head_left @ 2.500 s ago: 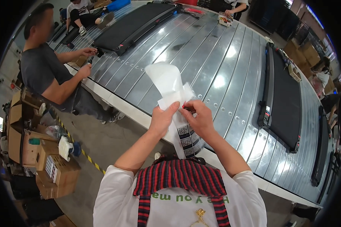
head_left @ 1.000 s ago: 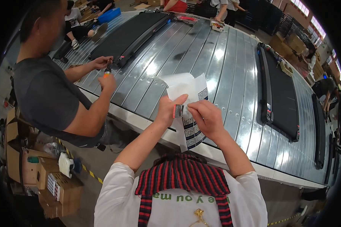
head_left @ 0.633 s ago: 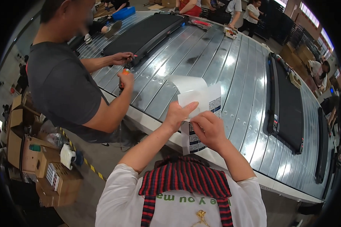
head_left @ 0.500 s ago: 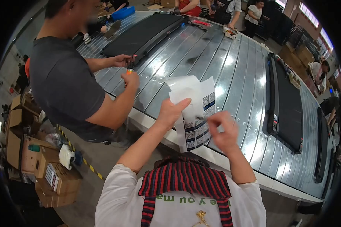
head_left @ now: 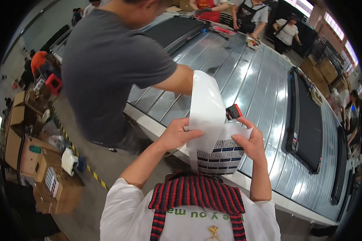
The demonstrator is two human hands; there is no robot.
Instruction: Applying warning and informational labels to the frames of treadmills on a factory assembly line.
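Observation:
A sheet of labels (head_left: 219, 156) with rows of black-and-white square codes is held up in front of me. Its white backing (head_left: 205, 108) curls upward and away. My left hand (head_left: 179, 134) pinches the backing's left side, thumb on top. On the right, my right hand (head_left: 251, 142) grips the sheet's upper right corner, with the thumb pressed on it and the index finger stretched up. Right at that fingertip shows a small black-and-red piece (head_left: 233, 111); I cannot tell whether the finger holds it.
A co-worker in a grey shirt (head_left: 112, 68) leans over the ribbed metal table (head_left: 265, 104) at my left, one arm passing behind the sheet. Long black panels (head_left: 305, 120) lie on the table's right side. Cardboard boxes (head_left: 58, 188) stand on the floor at the left.
The co-worker has moved right and now reaches behind my sheet. My right hand has gone from the labels to the sheet's upper right corner. The backing stands higher. The black-and-red piece has appeared.

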